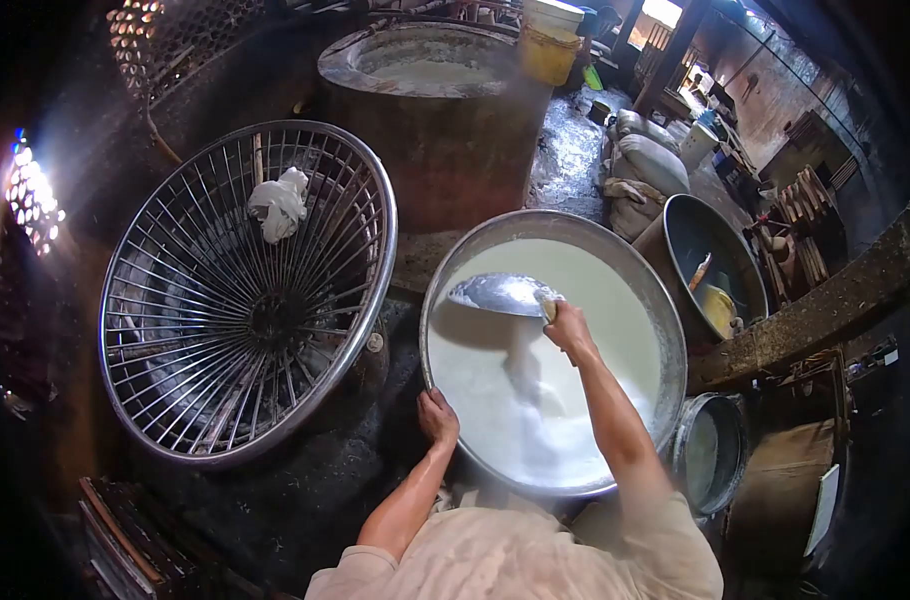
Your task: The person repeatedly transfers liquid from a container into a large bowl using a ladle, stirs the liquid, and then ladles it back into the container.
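A wide round metal vat (675,400) filled with milky white liquid (595,290) stands in front of me. My right hand (569,330) is closed around the short handle of a broad, shiny metal scoop (505,293), held over the liquid. The scoop's bowl points left, and its shadow falls on the white surface below. At the vat's near left side, my left hand (437,416) is closed on the rim, with some of its fingers hidden.
A large wire-ribbed metal basket (375,310) with a crumpled white cloth (279,204) tilts at left. Behind stands a big round stove-like tub (430,130) with a yellow bucket (550,50). At right are a dark-filled vat (675,240), sacks (650,165), a smaller pot (740,440) and a beam (815,320).
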A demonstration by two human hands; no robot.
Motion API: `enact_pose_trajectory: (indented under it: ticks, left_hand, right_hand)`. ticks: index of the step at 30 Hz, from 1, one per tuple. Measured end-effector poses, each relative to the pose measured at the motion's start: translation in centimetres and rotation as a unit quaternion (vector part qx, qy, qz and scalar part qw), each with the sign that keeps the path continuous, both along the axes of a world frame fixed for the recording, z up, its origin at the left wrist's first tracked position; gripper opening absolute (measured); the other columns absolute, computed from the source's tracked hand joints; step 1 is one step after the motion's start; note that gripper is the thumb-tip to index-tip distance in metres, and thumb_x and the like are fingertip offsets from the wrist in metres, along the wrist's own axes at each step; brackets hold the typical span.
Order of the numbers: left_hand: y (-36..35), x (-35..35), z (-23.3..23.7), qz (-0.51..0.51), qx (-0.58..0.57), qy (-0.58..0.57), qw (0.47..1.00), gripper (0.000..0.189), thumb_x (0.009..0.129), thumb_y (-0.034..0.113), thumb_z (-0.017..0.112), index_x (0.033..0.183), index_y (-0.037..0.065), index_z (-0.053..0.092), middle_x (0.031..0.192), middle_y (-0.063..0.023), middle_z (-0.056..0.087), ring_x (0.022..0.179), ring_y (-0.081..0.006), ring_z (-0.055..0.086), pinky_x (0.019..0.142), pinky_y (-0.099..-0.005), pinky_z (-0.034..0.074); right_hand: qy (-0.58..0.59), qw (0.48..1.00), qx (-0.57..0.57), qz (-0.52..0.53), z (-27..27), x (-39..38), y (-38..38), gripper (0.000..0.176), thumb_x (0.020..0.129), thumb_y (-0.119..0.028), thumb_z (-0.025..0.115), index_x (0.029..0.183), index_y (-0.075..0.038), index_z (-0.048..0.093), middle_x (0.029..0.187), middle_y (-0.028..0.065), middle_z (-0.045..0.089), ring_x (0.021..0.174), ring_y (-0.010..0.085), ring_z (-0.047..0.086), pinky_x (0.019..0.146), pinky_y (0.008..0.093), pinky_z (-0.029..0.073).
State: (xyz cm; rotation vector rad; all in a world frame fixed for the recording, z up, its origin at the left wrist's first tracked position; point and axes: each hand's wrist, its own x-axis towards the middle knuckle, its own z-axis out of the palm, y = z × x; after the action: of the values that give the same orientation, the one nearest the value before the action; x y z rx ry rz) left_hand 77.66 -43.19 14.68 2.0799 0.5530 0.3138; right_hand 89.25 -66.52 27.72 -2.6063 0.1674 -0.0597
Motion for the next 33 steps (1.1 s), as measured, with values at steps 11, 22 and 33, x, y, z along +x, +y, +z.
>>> enact_pose_trajectory:
  ticks: [11, 22, 33]
  left_hand:
    - [0.1, 0.2, -0.5, 0.004, 0.017, 0.044, 0.999, 0.031, 0.086, 0.027, 0.036, 0.084, -0.002, 0.045, 0.086, -0.022, 0.05, 0.083, -0.0381, 0.048, 0.071, -0.0437, 0.038]
    - [0.3, 0.4, -0.8, 0.014, 0.057, 0.043, 0.997, 0.04, 0.087, 0.034, 0.032, 0.086, -0.001, 0.049, 0.086, -0.0228, 0.054, 0.083, -0.0385, 0.051, 0.07, -0.0453, 0.039]
    - [0.4, 0.2, -0.3, 0.016, 0.091, 0.022, 0.995, 0.043, 0.087, 0.035, 0.03, 0.081, -0.003, 0.05, 0.079, -0.0265, 0.054, 0.077, -0.0426, 0.051, 0.067, -0.0478, 0.039]
  right_hand:
    - [0.19, 0.98, -0.053, -0.031, -8.0, -5.1, -3.9, 0.015, 0.065, -0.005, 0.05, 0.078, 0.002, 0.055, 0.06, 0.0141, 0.057, 0.05, 0.0234, 0.058, 0.044, 0.0331, 0.047]
    - [0.293, 0.949, -0.006, -0.117, -9.9, -17.6, -9.3, 0.021, 0.065, -0.01, 0.053, 0.084, 0.0, 0.057, 0.077, 0.0184, 0.059, 0.068, 0.0287, 0.06, 0.061, 0.0366, 0.049]
    - [0.26, 0.963, -0.042, -0.062, -1.0, -26.7, -16.8, 0.027, 0.058, -0.007, 0.052, 0.084, 0.001, 0.057, 0.08, 0.0228, 0.057, 0.08, 0.0362, 0.055, 0.072, 0.0406, 0.044]
